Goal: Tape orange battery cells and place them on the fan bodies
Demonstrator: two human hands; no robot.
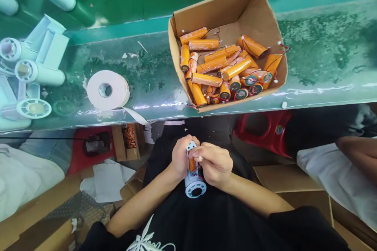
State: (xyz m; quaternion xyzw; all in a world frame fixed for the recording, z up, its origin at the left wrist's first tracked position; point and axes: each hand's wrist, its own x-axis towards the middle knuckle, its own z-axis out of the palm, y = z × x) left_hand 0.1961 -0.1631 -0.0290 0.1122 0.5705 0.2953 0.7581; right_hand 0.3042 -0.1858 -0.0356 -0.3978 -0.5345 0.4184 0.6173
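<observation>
My left hand (180, 157) is wrapped round a light-blue plastic housing (195, 189), held over my lap with its round vented end toward me. An orange cylindrical battery (192, 164) shows inside the housing's open side, with thin red wire beside it. My right hand (217, 163) is closed at that opening, its thumb and fingers pinched together. A small white wire connector (200, 159) pokes out at those fingertips. The right fingers hide part of the battery and the wires.
A cardboard box (212, 10) of wired orange batteries (207, 79) stands on the green bench (153, 74). Left of it lies a white tape roll (108, 90), its end over the edge. Light-blue housings (39, 72) crowd the left. People sit on both sides; a red stool (262, 129) is at right.
</observation>
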